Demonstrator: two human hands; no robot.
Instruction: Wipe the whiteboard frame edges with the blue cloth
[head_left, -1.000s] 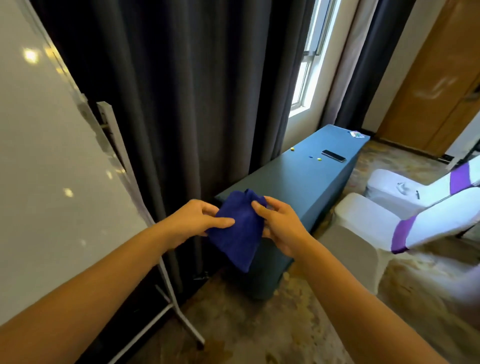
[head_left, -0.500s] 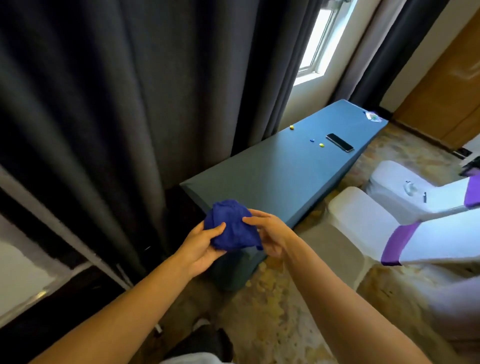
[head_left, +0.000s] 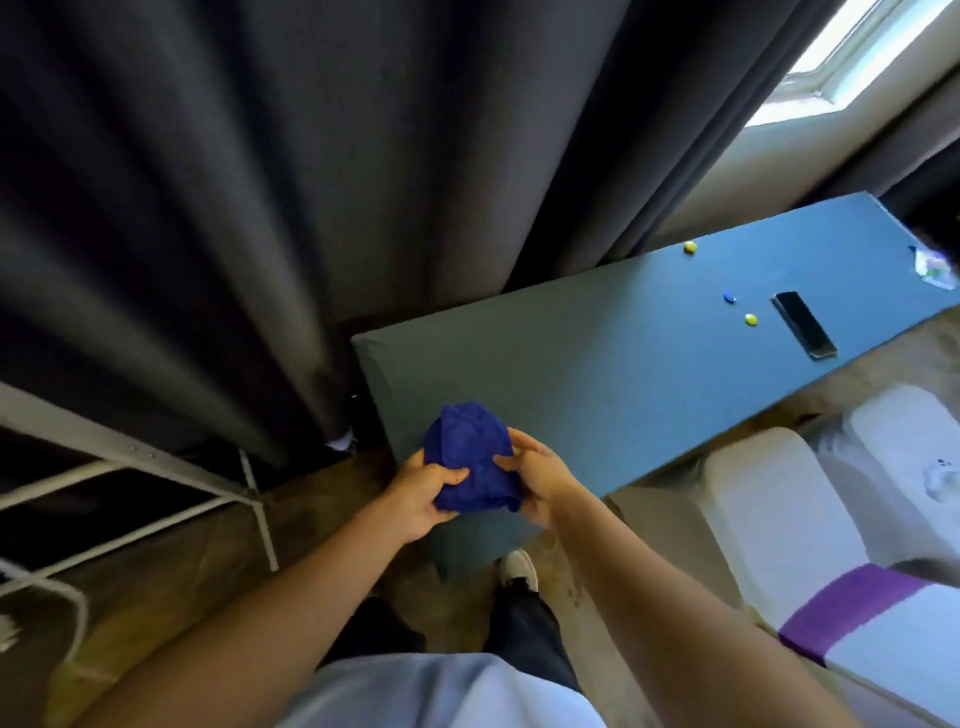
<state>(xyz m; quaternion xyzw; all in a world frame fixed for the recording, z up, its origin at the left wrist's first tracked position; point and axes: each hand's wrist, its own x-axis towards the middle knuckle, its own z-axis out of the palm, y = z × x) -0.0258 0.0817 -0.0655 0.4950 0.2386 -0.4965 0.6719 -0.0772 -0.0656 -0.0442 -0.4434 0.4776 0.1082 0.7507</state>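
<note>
Two hands, the left hand (head_left: 423, 491) and right hand (head_left: 540, 475), each with a closed grip on one bunched blue cloth (head_left: 472, 457), hold it above the near end of the blue bench (head_left: 597, 364). On the bench lie one phone (head_left: 803, 324), two yellow beads (head_left: 690, 248) and one blue bead (head_left: 730, 297).

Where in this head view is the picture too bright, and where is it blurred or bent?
Head view: the window at top right is overexposed, nearly white; the chair covers and the left-edge stand look smeared; wide-angle distortion bends the curtain folds; the blue cloth stays fairly sharp.
</note>
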